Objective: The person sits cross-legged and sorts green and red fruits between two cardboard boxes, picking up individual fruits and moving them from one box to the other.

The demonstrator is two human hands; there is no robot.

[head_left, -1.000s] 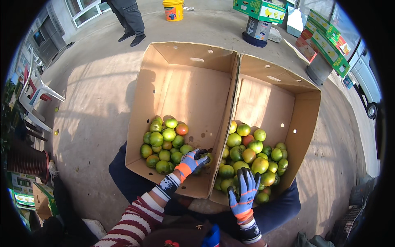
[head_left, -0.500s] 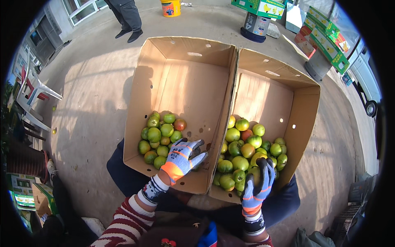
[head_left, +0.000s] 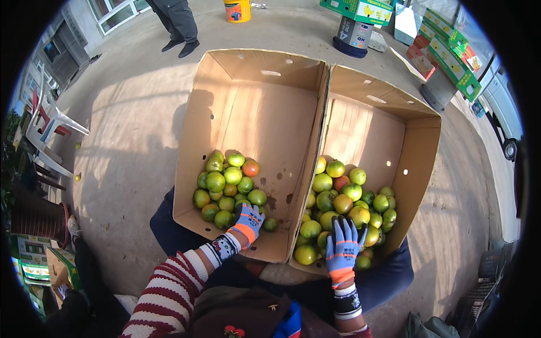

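Two open cardboard boxes stand side by side in front of me, with green and reddening tomatoes at their near ends. In the left box (head_left: pixel 285 135), my left hand (head_left: pixel 248 222), in a blue and orange glove, is lowered at the near edge of the tomatoes (head_left: pixel 231 176). Its fingers curl downward and whatever they close on is hidden. A single green tomato (head_left: pixel 270 225) lies just right of it. Over the right box (head_left: pixel 421 152), my gloved right hand (head_left: pixel 344 248) lies palm down on the tomatoes (head_left: pixel 342 202), its fingers stretched and apart.
A person's legs (head_left: pixel 179 28) stand beyond the boxes, near a yellow bucket (head_left: pixel 237 11). Fruit cartons (head_left: pixel 448 53) are stacked at the far right, before a parked vehicle (head_left: pixel 501 101). To the left are a white plastic chair (head_left: pixel 62 127) and a brown pot (head_left: pixel 36 221).
My left hand has drawn back toward me and curled its fingers, uncovering tomatoes. My right hand has turned from a cupped grip on a tomato to lying palm down, with fingers extended.
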